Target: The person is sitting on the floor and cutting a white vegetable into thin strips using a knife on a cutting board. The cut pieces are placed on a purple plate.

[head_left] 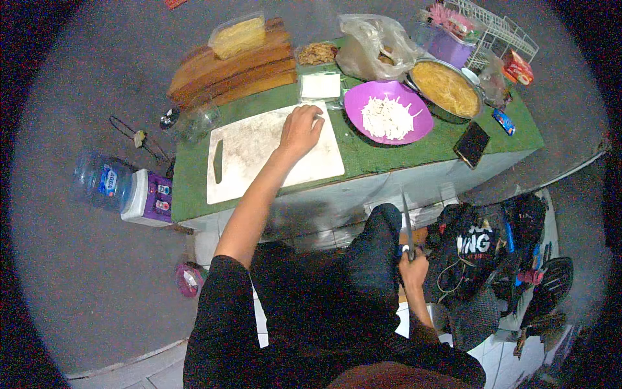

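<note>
My left hand (pixel 301 130) rests on the upper right part of a white cutting board (pixel 252 146), its fingers curled near the board's far edge; whether anything is under the fingertips is hidden. My right hand (pixel 414 268) is low beside my right knee, closed around the handle of a knife (pixel 407 219) whose blade points away towards the counter. Right of the board stands a purple bowl (pixel 353 104) with white shredded strips (pixel 388 118) in it. Just beyond the board lies a clear package of white slabs (pixel 320 86).
A wooden block (pixel 233 73) bears a tub of yellow shreds (pixel 239 36). Beyond the bowl are a plastic bag (pixel 374 48) and a pot of yellow food (pixel 444 89). A phone (pixel 472 145) lies at the green-covered counter's front edge. A water dispenser (pixel 146 197) stands left.
</note>
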{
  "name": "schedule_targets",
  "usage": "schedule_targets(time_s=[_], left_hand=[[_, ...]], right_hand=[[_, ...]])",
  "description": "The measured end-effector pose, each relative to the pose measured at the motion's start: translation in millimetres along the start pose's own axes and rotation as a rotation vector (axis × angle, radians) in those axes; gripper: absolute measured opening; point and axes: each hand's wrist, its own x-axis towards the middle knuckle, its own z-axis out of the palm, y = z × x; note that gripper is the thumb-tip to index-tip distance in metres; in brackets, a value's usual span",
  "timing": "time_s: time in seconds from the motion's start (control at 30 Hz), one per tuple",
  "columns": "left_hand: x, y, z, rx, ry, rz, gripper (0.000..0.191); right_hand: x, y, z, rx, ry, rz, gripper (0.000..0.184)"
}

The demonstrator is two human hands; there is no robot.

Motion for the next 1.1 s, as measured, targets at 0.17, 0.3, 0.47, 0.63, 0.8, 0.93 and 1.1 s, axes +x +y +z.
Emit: schedule_targets(time_s=[0.17,0.3,0.47,0.63,0.8,0.93,1.1], left_hand=[[33,8,28,0.097,0.102,0.010,0.032],[62,-7,50,0.138,0.179,0.139,0.034],[78,-29,69,0.204,0.083,0.060,0.034],[86,-14,65,0.156,0.042,-0.017,0.025],[87,-25,64,0.083,0.087,-0.038,0.020],[87,-22,72,0.098,0.090,-0.088,0.017],[86,-21,76,0.104,0.143,-0.158,0.010]], right_hand=[[-18,128,25,-0.259,-0.103,0.259,0.040],[-55,267,69,-0.262,-0.330,0.029,0.041],[-122,332,85,-0.233,-0.408,0.083,0.032],[-140,356,93,-0.097,-0.442,0.392,0.033],[-126,350,101,-0.098,-0.452,0.409,0.039],[-119,349,102,-0.097,-0.456,0.412,0.045],[-111,354,110,-0.086,-0.475,0.406,0.054]])
